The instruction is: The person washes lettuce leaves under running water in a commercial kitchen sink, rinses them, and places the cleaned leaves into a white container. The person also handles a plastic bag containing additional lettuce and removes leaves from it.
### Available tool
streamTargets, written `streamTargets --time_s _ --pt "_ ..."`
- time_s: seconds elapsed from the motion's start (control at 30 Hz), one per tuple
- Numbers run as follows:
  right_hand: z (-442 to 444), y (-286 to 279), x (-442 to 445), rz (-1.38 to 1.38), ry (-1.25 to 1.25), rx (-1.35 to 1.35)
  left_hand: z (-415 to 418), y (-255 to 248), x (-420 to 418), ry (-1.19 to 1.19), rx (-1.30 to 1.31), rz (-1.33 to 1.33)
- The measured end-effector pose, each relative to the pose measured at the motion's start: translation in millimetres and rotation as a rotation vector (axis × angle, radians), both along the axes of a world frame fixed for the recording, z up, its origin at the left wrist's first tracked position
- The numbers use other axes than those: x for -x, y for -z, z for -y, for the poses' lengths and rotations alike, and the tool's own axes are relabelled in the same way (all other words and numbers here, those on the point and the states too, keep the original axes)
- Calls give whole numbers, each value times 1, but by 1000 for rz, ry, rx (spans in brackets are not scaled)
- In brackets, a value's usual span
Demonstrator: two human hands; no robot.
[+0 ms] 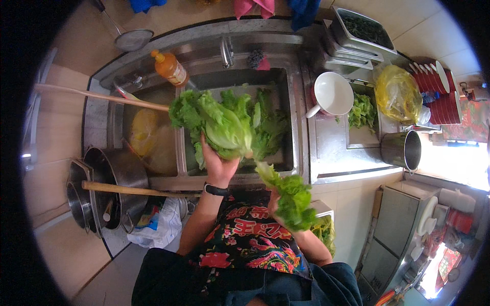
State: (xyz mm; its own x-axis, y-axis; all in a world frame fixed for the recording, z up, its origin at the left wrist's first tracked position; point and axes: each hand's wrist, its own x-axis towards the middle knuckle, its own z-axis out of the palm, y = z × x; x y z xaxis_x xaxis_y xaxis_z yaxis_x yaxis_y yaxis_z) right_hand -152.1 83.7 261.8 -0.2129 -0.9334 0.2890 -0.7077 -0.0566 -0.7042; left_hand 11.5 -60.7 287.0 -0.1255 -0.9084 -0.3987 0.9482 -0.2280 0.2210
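Note:
A head of green lettuce (227, 128) rests in my left hand (220, 162), held over the front of the steel sink basin (294, 126). My left wrist wears a dark band. Some torn lettuce leaves (294, 199) are in my right hand (276, 206), in front of the sink's edge and close to my apron; the leaves hide most of its fingers. Loose lettuce leaves (268, 134) lie in the basin behind and right of the held head. The faucet (227, 53) stands at the basin's back.
Left of the basin, a second basin (164, 153) holds water and a yellow bag (143, 132). An orange bottle (171, 69) stands behind. Pots (126, 179) are at the left. On the right counter are a white handled bowl (333, 93), cut leaves (361, 111) in a tray and a steel pot (402, 151).

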Motion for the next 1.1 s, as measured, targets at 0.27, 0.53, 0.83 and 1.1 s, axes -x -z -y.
streamTargets --time_s 0.27,0.53,0.83,1.1 --pt "77 -65 8 328 95 119 -12 -9 -19 103 -136 73" --pt "89 -111 -9 392 -154 -149 -31 21 -18 303 11 56" --pt "58 -56 -19 480 3 518 -24 17 -2 135 -20 -92" --pt "72 -78 -1 520 150 -48 -17 28 -32 70 -73 -156"
